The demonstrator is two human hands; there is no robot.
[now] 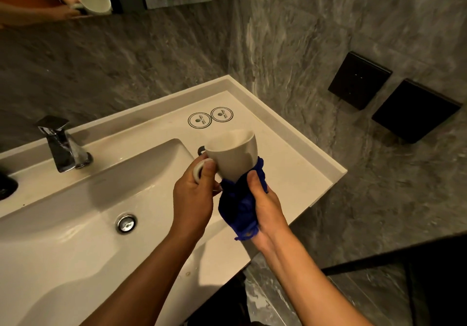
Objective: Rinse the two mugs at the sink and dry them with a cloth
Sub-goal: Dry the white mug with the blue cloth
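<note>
Left hand (pixel 193 194) grips mug (pixel 233 156) handle | right hand (pixel 265 207) clutches blue cloth (pixel 238 204)

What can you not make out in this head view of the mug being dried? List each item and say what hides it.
- Second mug: only a dark bit shows behind the mug.
- Mug base: wrapped in the cloth held by the right hand.
- Handle: mostly covered by the left hand.
- Coaster print: too small to read.
- Dark object beside the tap: cut off by the left edge.
</note>
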